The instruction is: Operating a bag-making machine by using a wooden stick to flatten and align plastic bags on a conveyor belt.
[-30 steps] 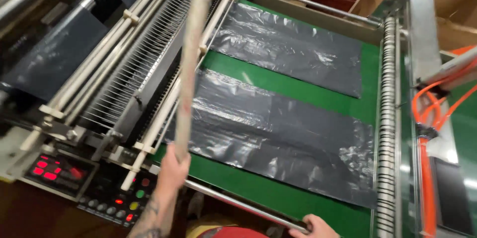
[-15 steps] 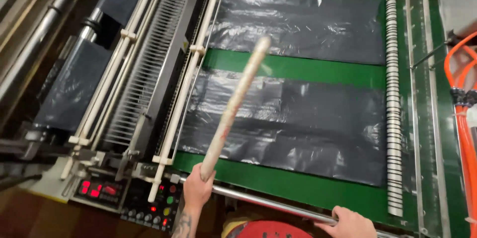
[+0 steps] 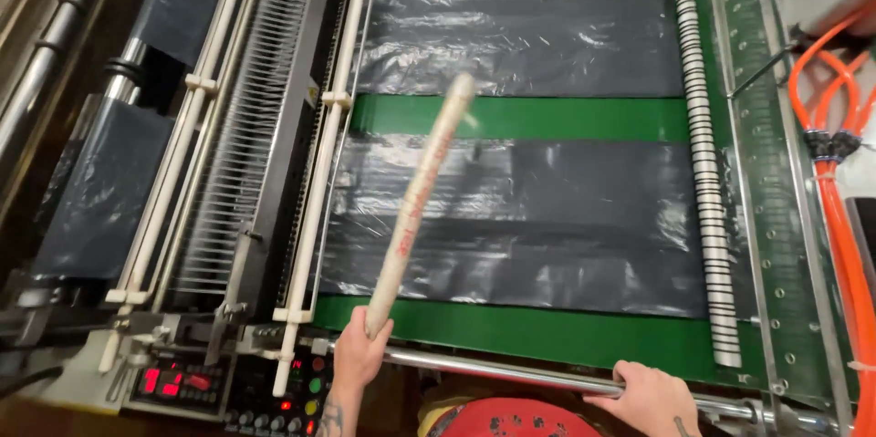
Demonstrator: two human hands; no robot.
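The cardboard tube [image 3: 418, 209] has been swung rightward, gripped at its base by the left hand [image 3: 358, 353] over dark plastic sheets [image 3: 516, 227]; the front-edge metal rail [image 3: 511, 371] is clasped by the right hand [image 3: 646, 393]. Lowering seems required.

Bright overhead light glares off the plastic sheets [image 3: 520, 36]; edges dim, stick [image 3: 420, 200] blurred.

Cardboard tube [image 3: 418, 209]: tan; plastic bags [image 3: 520, 218]: dark grey; conveyor belt [image 3: 511, 116]: green; roller [image 3: 703, 172]: black-and-white striped; hoses [image 3: 844, 218]: orange.
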